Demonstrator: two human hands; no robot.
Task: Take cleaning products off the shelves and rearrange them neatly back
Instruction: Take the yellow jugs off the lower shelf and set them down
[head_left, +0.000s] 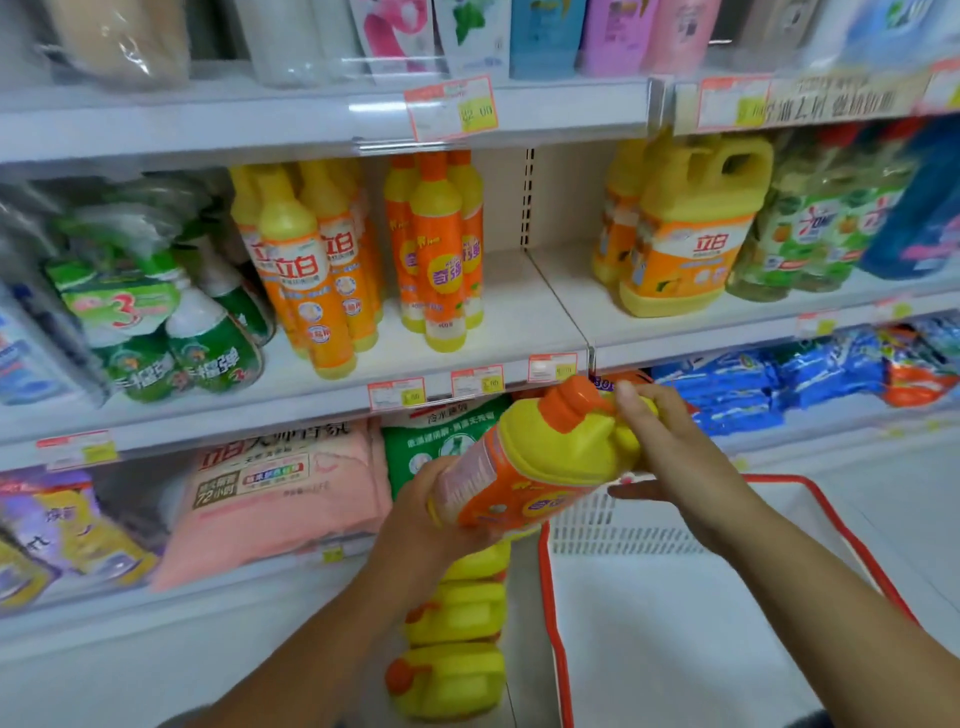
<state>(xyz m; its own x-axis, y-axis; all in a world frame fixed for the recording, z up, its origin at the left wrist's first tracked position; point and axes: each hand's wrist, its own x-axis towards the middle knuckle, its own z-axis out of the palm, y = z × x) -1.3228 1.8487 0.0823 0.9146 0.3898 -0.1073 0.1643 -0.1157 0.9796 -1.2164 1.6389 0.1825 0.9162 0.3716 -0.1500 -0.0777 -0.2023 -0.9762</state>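
Note:
A large yellow jug (545, 462) with an orange cap and orange label is held tilted in front of the shelves, cap pointing up toward the middle shelf. My left hand (431, 514) grips its base from below. My right hand (670, 447) wraps the handle end near the cap. More yellow jugs (452, 670) with orange caps lie stacked on the floor below my left arm. On the middle shelf (519, 322) a gap stays bare between slim orange-yellow bottles (441, 249) and two upright yellow jugs (685, 234).
A white basket with a red rim (556, 623) sits at lower right. Green spray bottles (171, 332) stand left on the middle shelf, green and blue bottles (831, 218) right. Pink (280, 488) and green pouches and blue packs (769, 389) fill the lower shelf.

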